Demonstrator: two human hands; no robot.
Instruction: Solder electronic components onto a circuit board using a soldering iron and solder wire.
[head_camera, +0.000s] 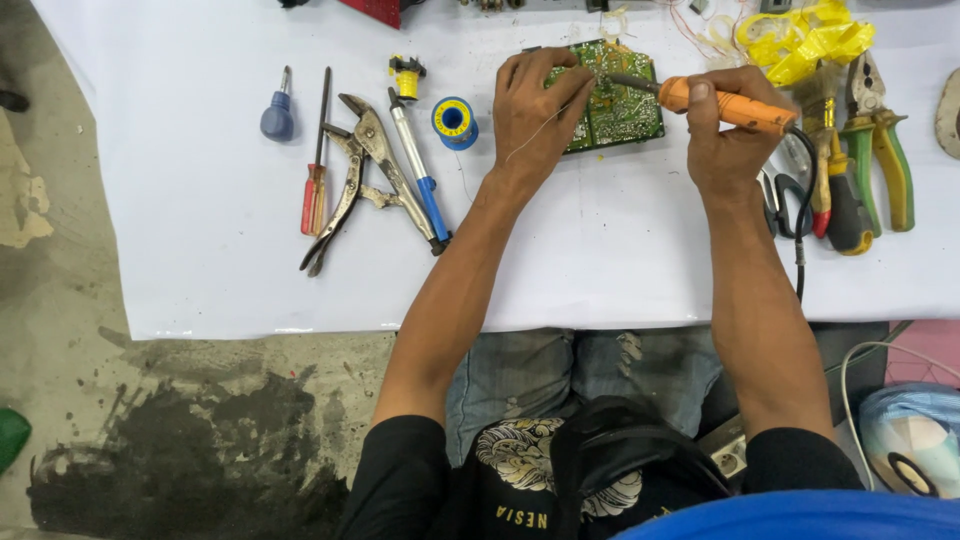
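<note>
Circuit board (612, 105) lies at far edge of white sheet (220, 280), middle. Left hand (533, 108) pinches solder wire (532, 135) over board. Right hand (728, 125) clamped on orange soldering iron (725, 103), tip on board. Soldering step; next calls for steady feed at joint.

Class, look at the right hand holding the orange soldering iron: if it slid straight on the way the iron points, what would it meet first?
The right hand aims the soldering iron leftward; it would probably first meet the green circuit board, then the left hand.
</note>
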